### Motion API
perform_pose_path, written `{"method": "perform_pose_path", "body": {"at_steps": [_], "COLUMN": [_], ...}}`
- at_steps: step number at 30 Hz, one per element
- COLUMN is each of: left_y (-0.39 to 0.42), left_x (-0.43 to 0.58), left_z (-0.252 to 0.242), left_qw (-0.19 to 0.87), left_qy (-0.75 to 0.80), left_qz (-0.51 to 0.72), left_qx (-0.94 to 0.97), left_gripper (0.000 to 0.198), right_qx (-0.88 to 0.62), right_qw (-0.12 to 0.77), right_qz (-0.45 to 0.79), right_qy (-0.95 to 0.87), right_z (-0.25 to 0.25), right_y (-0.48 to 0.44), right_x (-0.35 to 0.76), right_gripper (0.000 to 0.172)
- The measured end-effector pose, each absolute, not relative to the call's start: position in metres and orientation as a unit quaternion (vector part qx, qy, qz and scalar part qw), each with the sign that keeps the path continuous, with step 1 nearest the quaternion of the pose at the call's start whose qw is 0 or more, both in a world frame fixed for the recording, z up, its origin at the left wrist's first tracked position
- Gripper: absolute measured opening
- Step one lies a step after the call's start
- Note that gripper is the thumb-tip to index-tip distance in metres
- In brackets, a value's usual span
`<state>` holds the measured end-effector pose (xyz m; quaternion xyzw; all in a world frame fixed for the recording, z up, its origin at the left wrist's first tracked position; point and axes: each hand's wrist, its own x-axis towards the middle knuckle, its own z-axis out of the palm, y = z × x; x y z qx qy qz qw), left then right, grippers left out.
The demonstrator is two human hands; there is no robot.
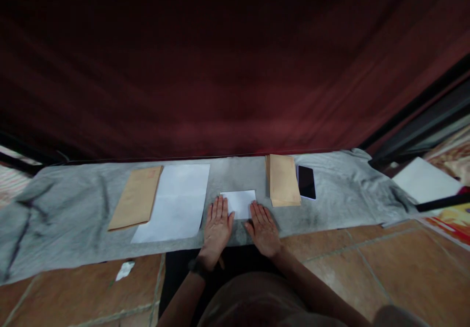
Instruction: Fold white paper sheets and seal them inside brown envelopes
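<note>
A small white sheet of paper (240, 203), which looks folded, lies flat on the grey cloth in front of me. My left hand (219, 219) rests palm down on its left edge, fingers stretched out. On its right edge lies my right hand (263, 226), also flat with the fingers extended. To the left are large white sheets (183, 202), partly under a stack of brown envelopes (135, 197). Another stack of brown envelopes (284, 180) sits to the right of my right hand.
A phone (306, 182) with a dark screen lies beside the right envelope stack. The grey cloth (341, 190) covers a long narrow surface. Behind it hangs a dark red curtain (227, 82). A white scrap (125, 270) is on the tiled floor (348, 268).
</note>
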<state>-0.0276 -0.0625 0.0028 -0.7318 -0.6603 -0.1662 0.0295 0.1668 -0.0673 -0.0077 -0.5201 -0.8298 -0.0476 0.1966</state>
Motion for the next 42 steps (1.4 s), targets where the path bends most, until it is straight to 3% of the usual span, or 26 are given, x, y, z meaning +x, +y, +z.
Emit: {"method": "perform_pose_path", "body": {"at_steps": [6, 18, 28, 35, 42], "left_y": [-0.085, -0.102, -0.097, -0.060, -0.047], "left_x": [-0.010, -0.032, -0.027, 0.007, -0.005], "left_z": [0.004, -0.006, 0.006, 0.013, 0.002], "left_qw": [-0.002, 0.033, 0.014, -0.019, -0.005], "left_qy": [-0.557, -0.608, -0.628, -0.570, -0.618], "left_qz": [-0.167, -0.186, -0.196, -0.176, -0.158], "left_qx": [-0.814, -0.771, -0.753, -0.802, -0.770], "left_gripper": [0.056, 0.073, 0.060, 0.057, 0.058], "right_qx": [-0.522, -0.524, -0.534, -0.528, -0.530], "right_qw": [0.188, 0.198, 0.187, 0.205, 0.204], "right_qz": [-0.043, -0.058, -0.045, -0.050, -0.044], "right_qy": [-0.831, -0.826, -0.823, -0.823, -0.822], "right_z": [-0.009, -0.010, -0.009, -0.013, -0.010], "right_y": [-0.066, -0.068, -0.070, -0.070, -0.069], "right_x": [0.167, 0.170, 0.175, 0.174, 0.174], "right_gripper": [0.058, 0.065, 0.062, 0.058, 0.059]}}
